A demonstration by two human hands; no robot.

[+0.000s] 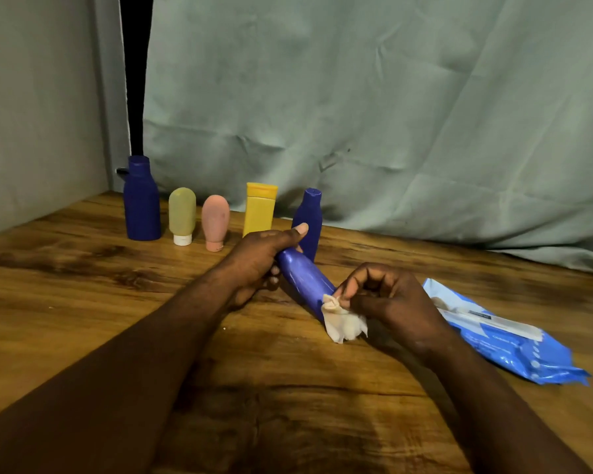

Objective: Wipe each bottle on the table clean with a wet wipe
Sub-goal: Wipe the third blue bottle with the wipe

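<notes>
Left hand (261, 260) grips the tilted bottle (305, 282); right hand (387, 295) pinches a wipe (343, 319) against its near end.

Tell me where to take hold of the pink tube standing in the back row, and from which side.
Grip the pink tube around its wide middle, coming from the front. It stands on its small cap, so it probably tips easily, and the green tube and yellow bottle stand close on either side.
</notes>
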